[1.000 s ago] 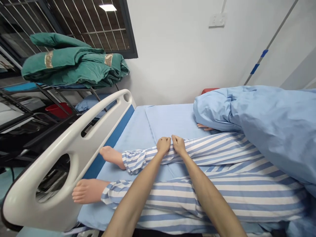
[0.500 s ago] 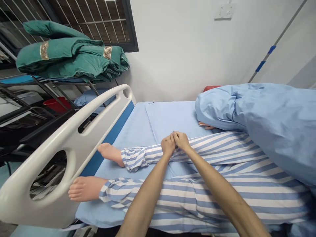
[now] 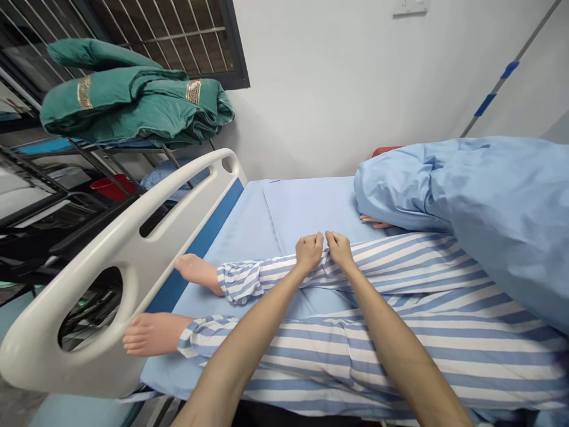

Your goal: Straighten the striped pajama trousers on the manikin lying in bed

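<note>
**Blue-and-White Stripes Under Two Clenched Hands**

Striped trousers [image 3: 400, 258] clothe both legs of a figure lying on a pale blue sheet [image 3: 311, 207]. The left hand [image 3: 310, 250] and right hand [image 3: 340, 249] are set side by side, slightly apart, over the middle of the far trouser leg. Both are clenched, fingers curled under; no cloth is seen caught in either, though the palm sides are hidden. Whether the knuckles bear on the fabric or sit just above it cannot be told. The far foot [image 3: 199, 273] and near foot [image 3: 155, 335] lie bare, close to the white footboard [image 3: 35, 344]. A blue quilt [image 3: 498, 196] covers the upper end of the legs.

Points of risk: uneven pressure from the two fists could roll the far leg sideways; a push toward the bed's end could drive a foot against the footboard. Sliding knuckles might ruck the loose cloth. Because both forearms cross above the near leg, leaning too low could press upon it.
</note>
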`<act>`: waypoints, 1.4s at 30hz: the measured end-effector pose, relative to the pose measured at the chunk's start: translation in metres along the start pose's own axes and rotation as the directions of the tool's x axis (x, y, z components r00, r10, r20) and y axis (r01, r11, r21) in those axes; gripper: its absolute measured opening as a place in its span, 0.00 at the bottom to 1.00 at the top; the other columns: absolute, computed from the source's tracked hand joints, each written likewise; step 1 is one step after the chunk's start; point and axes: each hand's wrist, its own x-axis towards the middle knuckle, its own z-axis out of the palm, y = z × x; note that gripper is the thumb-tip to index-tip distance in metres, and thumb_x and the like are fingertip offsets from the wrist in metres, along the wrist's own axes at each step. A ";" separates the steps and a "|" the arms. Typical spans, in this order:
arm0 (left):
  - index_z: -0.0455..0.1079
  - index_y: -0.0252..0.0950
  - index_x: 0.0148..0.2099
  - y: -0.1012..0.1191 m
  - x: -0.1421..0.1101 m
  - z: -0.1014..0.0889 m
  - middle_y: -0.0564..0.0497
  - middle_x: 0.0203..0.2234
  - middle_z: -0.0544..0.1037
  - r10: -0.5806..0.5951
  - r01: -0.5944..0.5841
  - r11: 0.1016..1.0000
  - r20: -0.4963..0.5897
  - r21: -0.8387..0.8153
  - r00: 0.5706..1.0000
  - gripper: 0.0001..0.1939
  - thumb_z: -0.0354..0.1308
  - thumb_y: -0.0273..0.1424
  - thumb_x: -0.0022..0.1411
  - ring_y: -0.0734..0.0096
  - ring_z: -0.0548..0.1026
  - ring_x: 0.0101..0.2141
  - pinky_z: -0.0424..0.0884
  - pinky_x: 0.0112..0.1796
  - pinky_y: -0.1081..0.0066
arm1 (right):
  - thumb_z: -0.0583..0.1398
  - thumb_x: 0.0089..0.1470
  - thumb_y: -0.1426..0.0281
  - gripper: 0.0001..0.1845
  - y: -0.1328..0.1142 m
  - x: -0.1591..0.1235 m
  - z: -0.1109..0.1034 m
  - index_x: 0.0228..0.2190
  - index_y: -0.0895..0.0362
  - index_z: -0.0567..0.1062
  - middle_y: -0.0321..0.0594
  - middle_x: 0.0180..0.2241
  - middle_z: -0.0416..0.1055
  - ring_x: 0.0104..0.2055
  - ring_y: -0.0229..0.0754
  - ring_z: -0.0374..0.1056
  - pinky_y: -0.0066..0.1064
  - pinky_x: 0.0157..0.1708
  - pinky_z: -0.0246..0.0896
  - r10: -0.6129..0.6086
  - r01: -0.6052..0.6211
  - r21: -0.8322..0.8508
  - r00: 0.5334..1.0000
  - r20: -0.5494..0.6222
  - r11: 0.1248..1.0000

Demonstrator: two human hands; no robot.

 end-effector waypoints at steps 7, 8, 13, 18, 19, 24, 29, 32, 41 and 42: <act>0.76 0.34 0.29 0.015 0.017 0.026 0.45 0.25 0.79 -0.038 0.035 0.989 -0.021 -0.147 0.999 0.28 0.38 0.35 0.71 0.69 0.73 0.30 0.63 0.35 0.72 | 0.48 0.56 0.49 0.26 0.004 0.005 -0.002 0.16 0.54 0.58 0.32 0.16 0.54 0.23 0.36 0.52 0.30 0.26 0.50 0.059 -0.050 0.145 0.997 -0.054 0.988; 0.77 0.34 0.30 0.010 0.017 0.029 0.44 0.27 0.80 -0.064 0.064 0.989 0.004 -0.135 0.998 0.27 0.39 0.35 0.71 0.68 0.74 0.31 0.63 0.36 0.71 | 0.49 0.56 0.50 0.26 0.004 0.004 0.000 0.16 0.54 0.58 0.32 0.16 0.54 0.23 0.36 0.52 0.30 0.26 0.49 0.056 -0.049 0.137 0.997 -0.047 0.989; 0.79 0.34 0.35 -0.003 0.016 0.035 0.40 0.35 0.81 -0.117 0.124 0.989 0.077 -0.087 0.990 0.25 0.41 0.37 0.70 0.64 0.75 0.36 0.64 0.38 0.70 | 0.48 0.58 0.54 0.25 -0.006 0.007 -0.004 0.16 0.54 0.59 0.32 0.16 0.55 0.23 0.36 0.53 0.30 0.26 0.46 0.016 -0.014 -0.025 0.999 0.051 1.000; 0.80 0.37 0.36 0.005 0.013 0.035 0.42 0.36 0.82 -0.116 0.117 0.993 0.068 -0.007 0.991 0.25 0.41 0.37 0.70 0.63 0.76 0.38 0.64 0.39 0.69 | 0.51 0.60 0.57 0.25 -0.013 0.021 -0.034 0.15 0.54 0.57 0.32 0.15 0.55 0.22 0.35 0.51 0.30 0.27 0.44 -0.083 0.104 -0.191 0.990 0.116 0.976; 0.80 0.37 0.36 0.006 0.012 0.036 0.42 0.36 0.82 -0.121 0.121 0.993 0.065 0.004 0.991 0.24 0.42 0.36 0.69 0.63 0.76 0.38 0.63 0.39 0.69 | 0.51 0.60 0.58 0.25 -0.011 0.021 -0.040 0.15 0.54 0.57 0.32 0.15 0.55 0.22 0.35 0.51 0.31 0.27 0.44 -0.079 0.097 -0.216 0.993 0.091 0.972; 0.79 0.37 0.32 0.006 0.010 0.037 0.43 0.33 0.82 -0.109 0.109 0.994 0.061 0.008 0.992 0.23 0.43 0.36 0.68 0.65 0.75 0.37 0.62 0.37 0.71 | 0.50 0.61 0.58 0.23 0.012 0.009 -0.050 0.17 0.53 0.57 0.33 0.15 0.56 0.22 0.37 0.51 0.32 0.27 0.42 -0.031 0.038 -0.274 0.999 0.029 0.961; 0.76 0.34 0.26 0.029 0.015 0.033 0.47 0.24 0.78 -0.029 0.035 0.995 0.067 -0.094 0.997 0.23 0.45 0.35 0.67 0.71 0.70 0.28 0.58 0.31 0.72 | 0.49 0.61 0.56 0.25 0.019 0.012 -0.051 0.16 0.53 0.58 0.32 0.16 0.56 0.22 0.37 0.53 0.31 0.27 0.45 -0.015 0.014 -0.127 1.000 -0.014 0.992; 0.75 0.34 0.26 0.054 0.018 0.041 0.50 0.21 0.76 0.022 -0.019 0.979 0.012 -0.205 1.000 0.25 0.43 0.35 0.68 0.73 0.69 0.26 0.58 0.30 0.73 | 0.48 0.60 0.54 0.25 0.019 0.018 -0.054 0.17 0.53 0.59 0.32 0.16 0.57 0.23 0.37 0.54 0.30 0.26 0.48 0.018 -0.019 -0.001 0.998 -0.056 1.000; 0.79 0.37 0.43 0.063 0.003 0.077 0.42 0.41 0.82 -0.165 0.164 0.984 0.013 0.070 0.986 0.24 0.40 0.35 0.73 0.64 0.78 0.41 0.66 0.41 0.71 | 0.47 0.64 0.63 0.24 0.001 0.016 -0.054 0.17 0.54 0.60 0.34 0.17 0.61 0.23 0.38 0.56 0.29 0.27 0.46 0.107 -0.145 -0.247 0.981 -0.162 0.958; 0.79 0.37 0.44 0.061 0.003 0.077 0.42 0.41 0.82 -0.156 0.154 0.985 0.022 0.081 0.987 0.23 0.40 0.35 0.73 0.64 0.78 0.42 0.67 0.42 0.71 | 0.48 0.64 0.64 0.23 -0.005 0.017 -0.057 0.18 0.55 0.64 0.36 0.19 0.65 0.24 0.38 0.58 0.30 0.28 0.46 0.085 -0.118 -0.351 0.990 -0.110 0.929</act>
